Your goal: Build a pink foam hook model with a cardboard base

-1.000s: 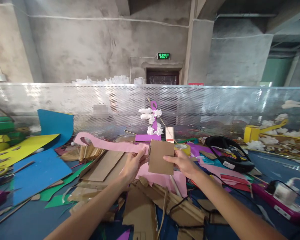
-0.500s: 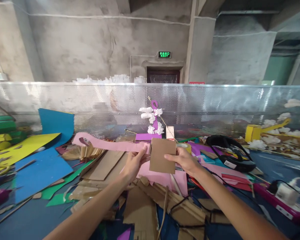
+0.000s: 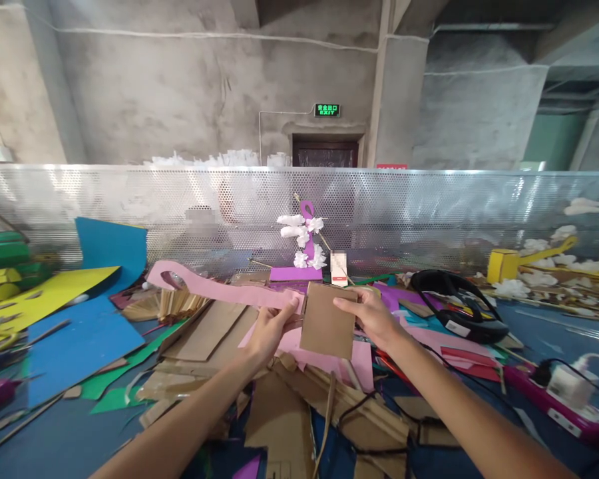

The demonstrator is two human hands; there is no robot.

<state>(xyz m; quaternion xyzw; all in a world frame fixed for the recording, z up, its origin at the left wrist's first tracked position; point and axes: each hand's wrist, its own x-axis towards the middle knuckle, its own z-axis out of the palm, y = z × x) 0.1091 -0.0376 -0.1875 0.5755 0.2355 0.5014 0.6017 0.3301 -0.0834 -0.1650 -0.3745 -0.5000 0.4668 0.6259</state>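
Observation:
A long pink paper cut-out (image 3: 214, 289) with a hooked end stretches left from my left hand (image 3: 272, 327), whose fingers pinch its right end. A brown cardboard rectangle (image 3: 327, 320) stands upright between both hands, just right of that pinch. My right hand (image 3: 374, 316) grips the cardboard's upper right edge with thumb and fingers. Under the hands lies a pink sheet (image 3: 329, 352) on a heap of brown cardboard scraps (image 3: 299, 406).
Blue (image 3: 80, 332), yellow (image 3: 44, 293) and green paper sheets cover the left of the table. A purple model with white paper flowers (image 3: 302, 243) stands by the perforated metal screen (image 3: 429, 206). A black headset (image 3: 454, 306), yellow tape roll and a pink power strip (image 3: 564, 399) lie right.
Both hands have dropped slightly with the pink cut-out and the cardboard. The cardboard has tilted a little and sits lower in front of the purple model.

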